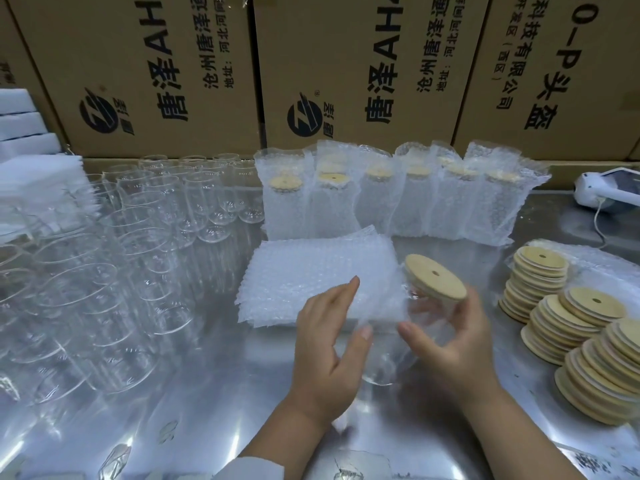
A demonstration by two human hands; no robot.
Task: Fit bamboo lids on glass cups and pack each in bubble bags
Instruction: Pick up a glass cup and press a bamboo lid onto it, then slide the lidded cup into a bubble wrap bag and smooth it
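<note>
My right hand (453, 344) holds a clear glass cup (384, 362) tilted away from me, with a round bamboo lid (434, 276) fitted on its top. My left hand (329, 341) pinches a thin bubble bag (377, 306) beside the cup, just in front of the flat stack of bubble bags (311, 271). Several packed cups in bubble bags (398, 195) stand in a row behind the stack. Loose bamboo lids (568, 327) lie in overlapping stacks at the right. Many bare glass cups (114, 258) crowd the left side.
Tall cardboard boxes (346, 71) wall off the back of the shiny metal table (207, 410). White foam sheets (31, 174) are piled at the far left. A white handheld device (609, 188) with a cable lies at the back right.
</note>
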